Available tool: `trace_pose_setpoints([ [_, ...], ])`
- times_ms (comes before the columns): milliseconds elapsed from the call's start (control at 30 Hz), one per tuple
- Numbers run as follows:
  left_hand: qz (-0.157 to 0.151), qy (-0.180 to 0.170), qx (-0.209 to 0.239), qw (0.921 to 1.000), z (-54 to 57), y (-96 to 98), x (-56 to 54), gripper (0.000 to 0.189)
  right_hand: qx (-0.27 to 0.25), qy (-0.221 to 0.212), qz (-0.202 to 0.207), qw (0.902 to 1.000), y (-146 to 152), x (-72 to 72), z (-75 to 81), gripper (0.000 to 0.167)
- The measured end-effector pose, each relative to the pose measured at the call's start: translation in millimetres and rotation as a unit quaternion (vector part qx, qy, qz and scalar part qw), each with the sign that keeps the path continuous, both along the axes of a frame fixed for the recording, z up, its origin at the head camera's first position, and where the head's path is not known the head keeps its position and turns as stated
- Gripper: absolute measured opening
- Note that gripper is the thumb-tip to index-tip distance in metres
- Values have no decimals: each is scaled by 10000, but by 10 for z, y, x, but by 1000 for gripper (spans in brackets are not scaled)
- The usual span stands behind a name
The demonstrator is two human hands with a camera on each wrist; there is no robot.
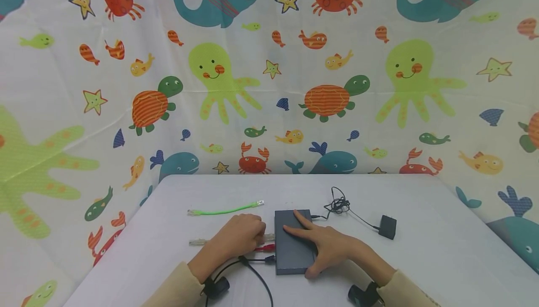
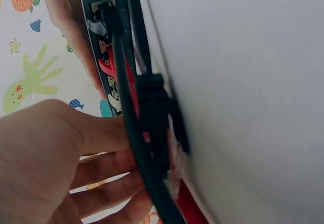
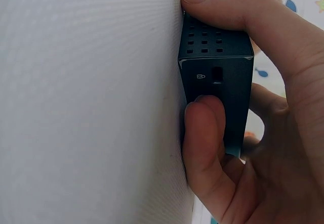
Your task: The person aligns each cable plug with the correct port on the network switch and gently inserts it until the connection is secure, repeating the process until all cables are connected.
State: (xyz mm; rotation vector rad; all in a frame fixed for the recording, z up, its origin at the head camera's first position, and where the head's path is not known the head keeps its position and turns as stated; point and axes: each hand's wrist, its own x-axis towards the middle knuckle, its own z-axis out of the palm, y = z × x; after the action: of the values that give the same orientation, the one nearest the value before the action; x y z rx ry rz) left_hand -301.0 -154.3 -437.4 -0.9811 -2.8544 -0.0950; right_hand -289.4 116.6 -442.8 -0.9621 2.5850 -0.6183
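Note:
A dark network switch (image 1: 290,258) lies on the table, its ports facing left. My right hand (image 1: 334,246) grips it, fingers spread over the top and thumb at the near edge; in the right wrist view, curled fingers press its side. My left hand (image 1: 242,232) holds a whitish network cable (image 1: 197,242) close to the port side, the cable's clear plug (image 1: 269,237) right at the switch. The fingers hide the cable's middle. Nearer me, a red cable plug (image 1: 266,248) and a black cable plug (image 1: 269,259) are at other ports.
A green network cable (image 1: 227,211) lies behind my left hand. From the switch's right rear, a thin black cord (image 1: 337,205) runs in a tangle to a power adapter (image 1: 387,227). A black cable (image 1: 258,276) trails toward me. Behind the table (image 1: 442,251) hangs a sea-animal curtain (image 1: 269,124).

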Motion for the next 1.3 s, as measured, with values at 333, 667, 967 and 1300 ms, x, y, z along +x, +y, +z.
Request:
trace_pose_setpoints([
  [333,-49,15,91,9999,4,-7,-2,5,1,32,24,10000,1,-8,-8,103],
  [667,-4,-20,45,10000,26,5,20,6,18,13,-25,10000,2,-5,-12,103],
  [967,34,-95,41,9999,13,11,9,5,47,53,-13,10000,5,-10,-35,102],
  [1300,-20,-67,78,9999,31,14,14,5,27,63,-14,10000,10,-8,-32,102],
])
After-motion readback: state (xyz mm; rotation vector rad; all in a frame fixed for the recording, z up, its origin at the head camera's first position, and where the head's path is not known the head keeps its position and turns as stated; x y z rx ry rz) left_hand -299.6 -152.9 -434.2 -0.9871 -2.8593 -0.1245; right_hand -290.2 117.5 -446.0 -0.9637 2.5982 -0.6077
